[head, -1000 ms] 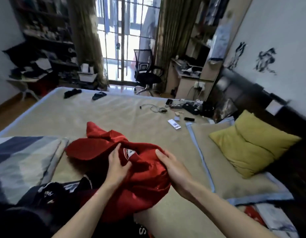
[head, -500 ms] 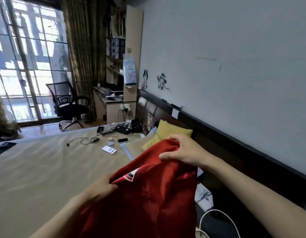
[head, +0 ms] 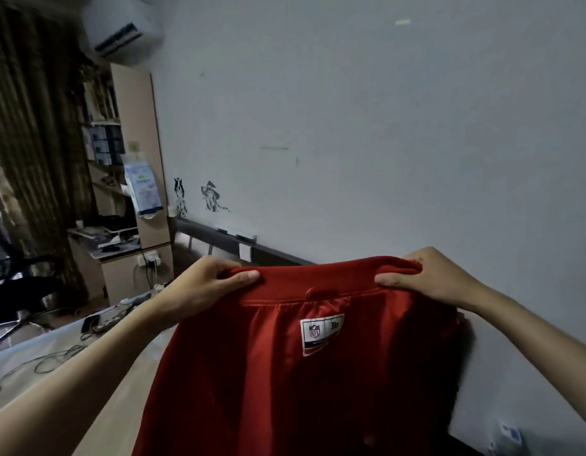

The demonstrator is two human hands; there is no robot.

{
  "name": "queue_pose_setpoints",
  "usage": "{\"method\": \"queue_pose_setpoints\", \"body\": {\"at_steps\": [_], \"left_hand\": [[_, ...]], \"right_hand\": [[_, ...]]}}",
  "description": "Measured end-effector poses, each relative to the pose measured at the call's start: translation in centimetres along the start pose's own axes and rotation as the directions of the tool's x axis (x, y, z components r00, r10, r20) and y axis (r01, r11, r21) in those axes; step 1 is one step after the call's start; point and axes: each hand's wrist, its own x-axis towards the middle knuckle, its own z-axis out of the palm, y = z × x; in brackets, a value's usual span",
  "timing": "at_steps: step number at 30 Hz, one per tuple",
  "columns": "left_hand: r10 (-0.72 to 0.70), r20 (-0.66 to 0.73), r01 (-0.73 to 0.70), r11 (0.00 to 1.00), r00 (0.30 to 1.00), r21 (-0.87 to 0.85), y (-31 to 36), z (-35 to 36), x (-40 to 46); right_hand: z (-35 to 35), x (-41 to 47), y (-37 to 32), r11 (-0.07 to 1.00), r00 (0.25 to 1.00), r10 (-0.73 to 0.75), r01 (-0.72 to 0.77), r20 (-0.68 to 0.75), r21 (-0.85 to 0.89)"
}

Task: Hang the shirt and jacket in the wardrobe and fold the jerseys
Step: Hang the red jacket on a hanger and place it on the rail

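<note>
A red garment (head: 272, 383) with a shiny lining and a white label (head: 322, 334) hangs in front of me, held up in the air by its collar. My left hand (head: 203, 281) grips the collar's left end, thumb on the near side. My right hand (head: 429, 278) grips the collar's right end the same way. The cloth drops out of view at the bottom, hiding the pillow and part of the bed. No wardrobe or hanger shows here.
The bed (head: 48, 366) lies low on the left with cables and small items on it. A dark headboard (head: 239, 245) runs along the grey wall. A desk with shelves (head: 127, 225) and an office chair (head: 18, 291) stand at the left.
Both hands lifted the red garment off the bed and shifted to its collar, spreading it wide. My view swung up and right toward the wall.
</note>
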Motion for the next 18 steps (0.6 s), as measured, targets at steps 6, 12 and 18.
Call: {"method": "queue_pose_setpoints", "body": {"at_steps": [6,12,18], "left_hand": [[0.163,0.152,-0.150,0.984,0.975,-0.092,7.3,8.4,8.3],[0.396,0.271,-0.341,0.912,0.877,-0.228,17.6,18.3,15.3],[0.610,0.430,-0.444,0.787,0.666,-0.429,26.7,29.2,19.9]], "right_hand": [[-11.4,-6.5,3.2,0.997,0.980,0.015,-0.028,-0.201,-0.065],[-20.6,-13.8,6.0,0.984,0.883,0.061,-0.130,-0.466,-0.118],[-26.9,-22.3,8.5,0.949,0.728,0.148,-0.295,-0.669,-0.111]]}}
